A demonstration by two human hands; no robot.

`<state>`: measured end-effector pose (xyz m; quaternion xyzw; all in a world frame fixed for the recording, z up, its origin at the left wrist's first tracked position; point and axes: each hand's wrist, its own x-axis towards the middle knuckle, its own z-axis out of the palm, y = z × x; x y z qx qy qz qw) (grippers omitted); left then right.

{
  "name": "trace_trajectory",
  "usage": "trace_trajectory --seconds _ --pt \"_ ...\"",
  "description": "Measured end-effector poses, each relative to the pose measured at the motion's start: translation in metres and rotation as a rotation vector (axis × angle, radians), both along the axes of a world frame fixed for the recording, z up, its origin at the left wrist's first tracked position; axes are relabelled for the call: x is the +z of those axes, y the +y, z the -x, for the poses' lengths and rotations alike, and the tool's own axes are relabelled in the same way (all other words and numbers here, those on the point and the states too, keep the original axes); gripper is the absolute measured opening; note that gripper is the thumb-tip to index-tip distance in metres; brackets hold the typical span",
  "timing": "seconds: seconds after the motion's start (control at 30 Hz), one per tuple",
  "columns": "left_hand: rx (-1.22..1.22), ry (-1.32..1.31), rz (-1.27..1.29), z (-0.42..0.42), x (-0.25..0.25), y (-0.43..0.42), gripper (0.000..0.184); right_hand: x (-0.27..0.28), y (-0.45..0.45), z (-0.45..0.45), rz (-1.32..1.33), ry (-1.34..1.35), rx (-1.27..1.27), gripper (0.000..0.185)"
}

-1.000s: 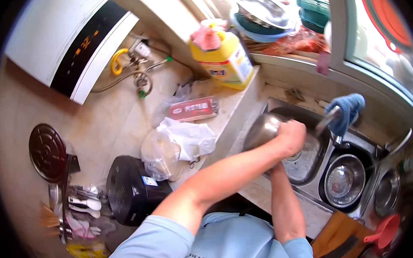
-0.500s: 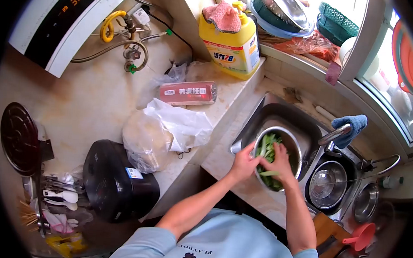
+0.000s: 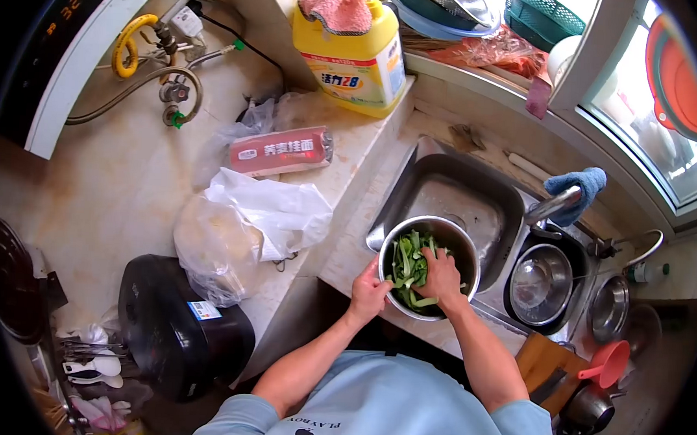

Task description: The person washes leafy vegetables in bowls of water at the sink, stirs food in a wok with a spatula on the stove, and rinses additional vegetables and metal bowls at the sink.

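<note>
A round stainless steel bowl (image 3: 473,254) sits at the near edge of the sink, tilted slightly, with chopped leafy greens (image 3: 409,262) inside. My left hand (image 3: 369,291) grips its near-left rim, thumb toward the inside. Inside the bowl, my right hand (image 3: 441,279) reaches into the greens from the right. Its fingers curl down among the leaves, and their tips are partly hidden.
Behind the bowl is the steel sink basin (image 3: 452,195); the faucet (image 3: 554,206), draped with a blue cloth, stands right of it. A second basin holds a metal bowl (image 3: 540,283). A cutting board (image 3: 542,361), red ladle (image 3: 610,363) and black rice cooker (image 3: 177,327) flank me.
My left hand has moved from beside the greens to the bowl's rim, away from my right hand. The bowl sits closer to me, and the view has shifted right.
</note>
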<state>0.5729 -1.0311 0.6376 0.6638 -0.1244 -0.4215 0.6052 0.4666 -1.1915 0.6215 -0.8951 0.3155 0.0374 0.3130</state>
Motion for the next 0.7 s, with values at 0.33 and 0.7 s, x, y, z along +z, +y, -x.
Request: trace_trajectory --seconds 0.33,0.7 --pt "-0.008 -0.284 -0.187 -0.016 -0.035 0.009 0.042 0.014 -0.020 0.036 -0.087 -0.481 -0.188 0.077" --pt "0.092 0.065 0.180 0.023 -0.025 -0.065 0.020 0.026 -0.039 0.105 -0.225 -0.717 -0.633 0.082"
